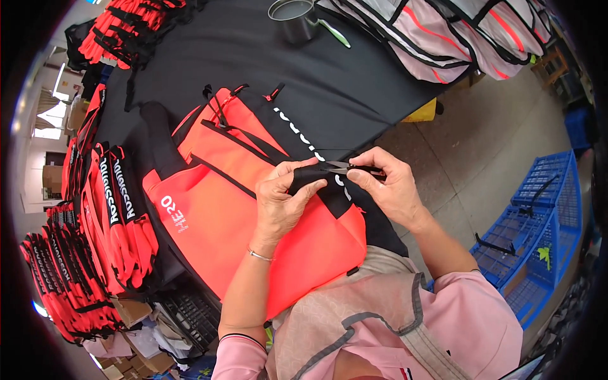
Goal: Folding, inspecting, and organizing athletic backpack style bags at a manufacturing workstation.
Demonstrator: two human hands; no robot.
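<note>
A bright coral-red and black backpack (218, 215) lies on the table in front of me and reaches down to my lap. My left hand (283, 195) pinches a piece of black fabric (306, 178) on the bag's right side, between thumb and fingers. From the right, my right hand (394, 190) grips small scissors (340, 168) by their dark handles. The scissor blades point left and lie against the black fabric, close to my left fingertips. Loose black straps and cords (218, 109) lie across the upper part of the bag.
The table (209, 54) has a black cloth. A metal mug (292, 26) and a green-and-white handled tool (334, 33) stand at the back. Whitish panels with black trim (437, 38) hang over the far right edge. Red-black stacks (120, 234) rise at left. Blue crates (525, 237) stand at right.
</note>
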